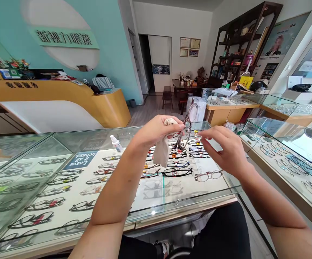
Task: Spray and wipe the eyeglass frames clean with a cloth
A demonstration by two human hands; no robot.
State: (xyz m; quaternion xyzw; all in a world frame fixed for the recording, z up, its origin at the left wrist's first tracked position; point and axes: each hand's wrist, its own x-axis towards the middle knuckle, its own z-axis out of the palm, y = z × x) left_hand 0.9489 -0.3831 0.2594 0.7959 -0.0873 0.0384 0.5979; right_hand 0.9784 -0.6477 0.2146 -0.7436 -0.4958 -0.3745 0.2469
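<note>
Above the glass display case, my left hand (pixel 164 130) is closed on a pair of thin-framed eyeglasses (pixel 185 132) and a pale cloth (pixel 161 153). The glasses are held on edge, with one lens above the other, and the cloth hangs down below my fingers. My right hand (pixel 223 147) is to the right of the glasses, not touching them, its fingers apart and bent slightly toward them. Nothing shows in it.
The glass display case (pixel 177 201) holds rows of eyeglasses. A white spray bottle (pixel 116 143) stands on it at the left, near a blue sign (pixel 80 160). Another glass case (pixel 288 162) is at the right. A wooden counter (pixel 110 108) stands behind at the left.
</note>
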